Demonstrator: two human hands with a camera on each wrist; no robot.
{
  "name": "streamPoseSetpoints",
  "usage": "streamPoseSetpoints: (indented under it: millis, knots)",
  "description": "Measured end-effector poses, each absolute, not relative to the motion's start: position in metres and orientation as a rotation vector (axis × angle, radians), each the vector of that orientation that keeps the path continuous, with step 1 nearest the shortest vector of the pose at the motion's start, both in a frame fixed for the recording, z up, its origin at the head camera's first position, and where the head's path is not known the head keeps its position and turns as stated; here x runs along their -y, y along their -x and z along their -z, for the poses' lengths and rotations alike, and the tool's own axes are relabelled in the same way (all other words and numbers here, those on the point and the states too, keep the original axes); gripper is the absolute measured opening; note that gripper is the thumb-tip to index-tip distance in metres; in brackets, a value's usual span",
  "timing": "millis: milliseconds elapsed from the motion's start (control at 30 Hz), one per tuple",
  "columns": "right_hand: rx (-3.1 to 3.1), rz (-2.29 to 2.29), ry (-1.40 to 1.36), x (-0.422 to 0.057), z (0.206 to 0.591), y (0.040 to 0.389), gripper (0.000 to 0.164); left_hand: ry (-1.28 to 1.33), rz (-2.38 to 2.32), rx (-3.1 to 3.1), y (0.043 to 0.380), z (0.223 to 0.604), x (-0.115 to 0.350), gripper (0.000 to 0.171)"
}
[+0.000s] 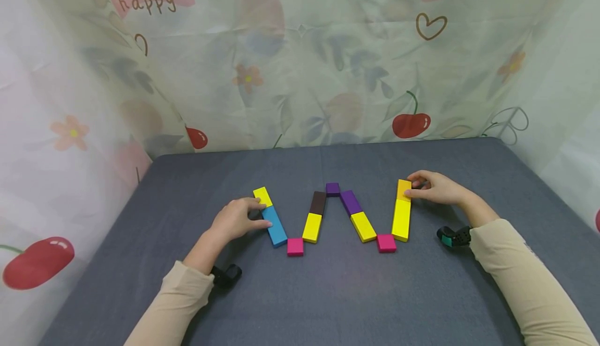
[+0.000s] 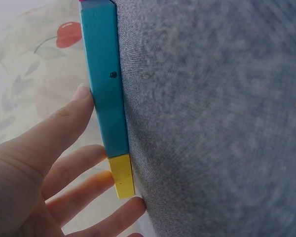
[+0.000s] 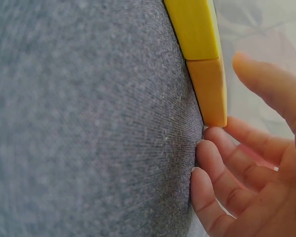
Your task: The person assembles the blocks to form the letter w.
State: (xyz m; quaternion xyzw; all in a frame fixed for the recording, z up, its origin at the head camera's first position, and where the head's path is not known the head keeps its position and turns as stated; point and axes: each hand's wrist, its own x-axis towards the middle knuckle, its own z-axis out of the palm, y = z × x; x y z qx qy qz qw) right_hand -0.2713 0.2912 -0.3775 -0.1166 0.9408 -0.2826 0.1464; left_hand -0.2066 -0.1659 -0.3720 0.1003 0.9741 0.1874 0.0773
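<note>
Coloured blocks lie on the grey table in a zigzag like a letter W. At its left end, my left hand has its thumb against the blue block and its fingers by the small yellow block. The left wrist view shows fingertips touching the yellow block. My right hand is at the right end, its fingers near the far end of the orange-yellow block. In the right wrist view, the thumb is a little apart from that block. A longer yellow block adjoins it.
Pink blocks sit at the two lower corners, with a small purple block at the middle peak. Brown, purple and yellow blocks form the inner strokes. A printed curtain hangs behind the grey table.
</note>
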Motion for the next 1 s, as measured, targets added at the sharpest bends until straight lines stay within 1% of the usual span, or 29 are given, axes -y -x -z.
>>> streamPoseSetpoints:
  millis: [333, 1000]
  knots:
    - [-2.735, 0.802, 0.354, -0.2911, 0.3808, 0.2726, 0.06, -0.303, -0.558, -2.919, 0.2062, 0.3722, 0.166, 0.056]
    - [-2.739, 0.804, 0.361, -0.2891, 0.38, 0.2717, 0.059, -0.297, -0.571, -2.917, 0.2053, 0.3714, 0.1661, 0.056]
